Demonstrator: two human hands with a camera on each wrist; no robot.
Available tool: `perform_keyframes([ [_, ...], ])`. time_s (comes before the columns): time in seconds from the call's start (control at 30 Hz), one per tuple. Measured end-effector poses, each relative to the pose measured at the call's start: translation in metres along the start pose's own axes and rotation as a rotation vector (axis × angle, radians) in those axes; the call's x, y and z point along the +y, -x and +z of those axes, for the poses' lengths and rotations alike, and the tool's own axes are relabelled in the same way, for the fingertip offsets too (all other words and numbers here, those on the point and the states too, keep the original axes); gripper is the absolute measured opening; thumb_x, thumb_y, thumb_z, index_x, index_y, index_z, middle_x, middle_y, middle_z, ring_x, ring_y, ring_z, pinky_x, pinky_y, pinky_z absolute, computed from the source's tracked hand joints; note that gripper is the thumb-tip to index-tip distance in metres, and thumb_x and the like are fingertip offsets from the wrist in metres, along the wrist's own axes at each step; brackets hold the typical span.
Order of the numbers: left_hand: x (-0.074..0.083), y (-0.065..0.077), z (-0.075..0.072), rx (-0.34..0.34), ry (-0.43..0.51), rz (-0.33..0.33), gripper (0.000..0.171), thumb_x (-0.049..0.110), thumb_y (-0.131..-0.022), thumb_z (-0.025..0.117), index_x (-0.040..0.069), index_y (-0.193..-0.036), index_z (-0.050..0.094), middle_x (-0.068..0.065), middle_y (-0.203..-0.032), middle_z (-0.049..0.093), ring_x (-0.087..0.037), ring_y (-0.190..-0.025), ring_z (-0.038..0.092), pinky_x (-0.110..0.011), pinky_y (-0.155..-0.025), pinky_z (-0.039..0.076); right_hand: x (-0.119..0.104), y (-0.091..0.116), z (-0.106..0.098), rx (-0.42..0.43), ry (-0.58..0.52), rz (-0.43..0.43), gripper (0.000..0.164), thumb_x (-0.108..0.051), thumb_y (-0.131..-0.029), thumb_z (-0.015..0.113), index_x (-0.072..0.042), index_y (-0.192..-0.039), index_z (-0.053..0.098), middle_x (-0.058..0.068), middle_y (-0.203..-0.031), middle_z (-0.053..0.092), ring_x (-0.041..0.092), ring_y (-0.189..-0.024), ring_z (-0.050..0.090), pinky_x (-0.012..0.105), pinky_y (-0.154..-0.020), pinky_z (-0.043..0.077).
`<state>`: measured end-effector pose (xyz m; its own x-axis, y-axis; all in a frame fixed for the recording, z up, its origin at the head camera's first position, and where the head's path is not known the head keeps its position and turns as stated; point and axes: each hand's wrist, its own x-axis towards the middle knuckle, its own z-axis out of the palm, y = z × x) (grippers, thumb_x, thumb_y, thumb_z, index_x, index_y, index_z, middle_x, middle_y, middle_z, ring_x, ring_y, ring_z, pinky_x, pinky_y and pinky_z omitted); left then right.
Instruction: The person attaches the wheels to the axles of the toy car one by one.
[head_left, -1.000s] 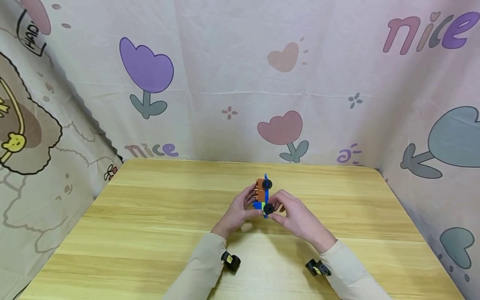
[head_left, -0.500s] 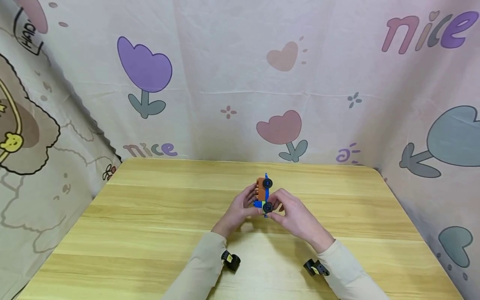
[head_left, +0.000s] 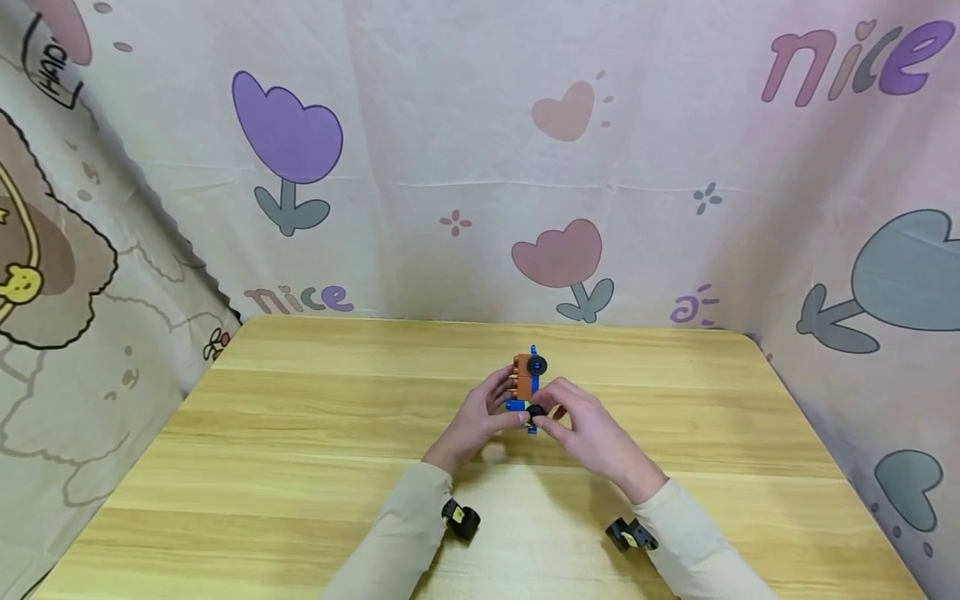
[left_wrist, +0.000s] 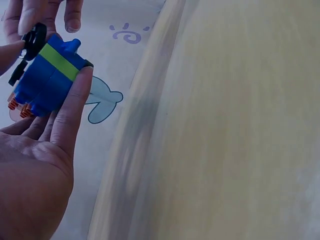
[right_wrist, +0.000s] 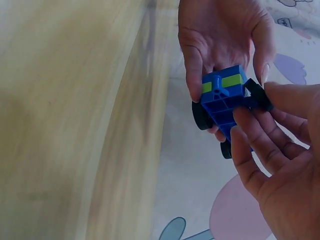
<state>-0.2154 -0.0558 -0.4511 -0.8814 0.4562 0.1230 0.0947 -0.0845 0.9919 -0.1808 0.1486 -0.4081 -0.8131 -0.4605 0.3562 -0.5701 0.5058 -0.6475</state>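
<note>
A toy car of building blocks (head_left: pixel 524 387) is held on its side above the table, its orange blocks facing left and its blue base facing right. My left hand (head_left: pixel 474 423) grips its body, and a lime stripe crosses its blue end (left_wrist: pixel 47 82) in the left wrist view. My right hand (head_left: pixel 596 433) pinches the black wheel (right_wrist: pixel 258 95) at the near end between thumb and fingers. That wheel sits tilted at the car's corner in the right wrist view. Another black wheel (head_left: pixel 536 365) shows at the far end. My right fingers hide part of the base.
The wooden table (head_left: pixel 315 417) stretches out below both hands. Behind it hangs a printed cloth backdrop (head_left: pixel 420 100), and cloth also covers both sides. A small black camera (head_left: pixel 461 521) sits on the left wrist, another black camera (head_left: pixel 632 534) on the right.
My right thumb and fingers have closed over the near wheel and now cover more of it. The car has shifted very slightly; my left hand keeps its grip.
</note>
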Motion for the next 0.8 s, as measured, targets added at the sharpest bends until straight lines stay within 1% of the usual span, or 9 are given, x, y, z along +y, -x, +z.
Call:
perform_keyframes([
  [0.13,0.0009,0.0005,-0.0002,0.003,-0.010,-0.003,0.079,0.012,-0.089,0.070,0.003,-0.154,0.025,-0.015,-0.147,0.042,-0.031,-0.135,0.039,-0.043,-0.112,0.029,0.0029,-0.0002,0.0002,0.016,-0.021,0.010,0.015,-0.006,-0.093,0.068,-0.014,-0.105,0.066,-0.009,-0.100,0.059,0.009,-0.087,0.058,0.035,-0.074,0.053],
  [0.2,0.0011,0.0009,-0.0003,0.008,-0.007,-0.008,0.079,0.011,-0.089,0.070,0.004,-0.154,0.025,-0.014,-0.147,0.042,-0.030,-0.136,0.038,-0.043,-0.112,0.029,0.0042,-0.0004,0.0006,0.019,-0.029,0.027,0.015,-0.007,-0.093,0.068,-0.014,-0.106,0.065,-0.009,-0.098,0.059,0.009,-0.086,0.058,0.033,-0.073,0.053],
  [0.27,0.0012,0.0011,-0.0005,0.012,0.005,-0.011,0.079,0.011,-0.089,0.070,0.004,-0.154,0.025,-0.015,-0.147,0.042,-0.031,-0.136,0.038,-0.043,-0.112,0.028,0.0048,-0.0005,0.0010,0.023,-0.048,0.059,0.015,-0.008,-0.093,0.068,-0.014,-0.106,0.063,-0.008,-0.097,0.059,0.010,-0.086,0.058,0.030,-0.072,0.052],
  [0.4,0.0010,0.0011,-0.0009,0.022,0.018,-0.011,0.080,0.010,-0.088,0.071,0.003,-0.154,0.025,-0.017,-0.148,0.041,-0.033,-0.137,0.036,-0.043,-0.113,0.027,0.0049,-0.0003,0.0016,0.017,-0.092,0.144,0.015,-0.010,-0.094,0.068,-0.013,-0.104,0.058,-0.004,-0.094,0.060,0.013,-0.085,0.059,0.030,-0.073,0.052],
  [0.53,-0.0001,0.0011,-0.0014,0.023,0.024,-0.015,0.079,0.009,-0.089,0.070,0.003,-0.154,0.025,-0.019,-0.149,0.040,-0.034,-0.138,0.035,-0.043,-0.113,0.027,0.0051,0.0006,0.0020,-0.016,-0.108,0.198,0.009,-0.015,-0.097,0.064,-0.011,-0.105,0.060,-0.003,-0.094,0.061,0.015,-0.085,0.059,0.032,-0.075,0.052],
  [0.67,-0.0007,0.0014,-0.0019,0.019,0.039,-0.018,0.078,0.008,-0.090,0.068,0.002,-0.154,0.024,-0.021,-0.150,0.038,-0.035,-0.139,0.034,-0.043,-0.113,0.027,0.0056,0.0014,0.0022,-0.052,-0.127,0.204,0.012,-0.017,-0.101,0.056,-0.009,-0.110,0.062,-0.002,-0.096,0.061,0.016,-0.086,0.061,0.032,-0.073,0.052],
  [0.8,0.0008,0.0024,-0.0024,0.016,0.043,-0.007,0.078,0.006,-0.090,0.068,0.003,-0.154,0.025,-0.020,-0.149,0.040,-0.034,-0.138,0.035,-0.042,-0.112,0.028,0.0067,0.0004,0.0032,-0.084,-0.174,0.196,0.015,-0.015,-0.103,0.053,-0.007,-0.112,0.062,0.000,-0.098,0.062,0.020,-0.088,0.063,0.031,-0.073,0.053],
])
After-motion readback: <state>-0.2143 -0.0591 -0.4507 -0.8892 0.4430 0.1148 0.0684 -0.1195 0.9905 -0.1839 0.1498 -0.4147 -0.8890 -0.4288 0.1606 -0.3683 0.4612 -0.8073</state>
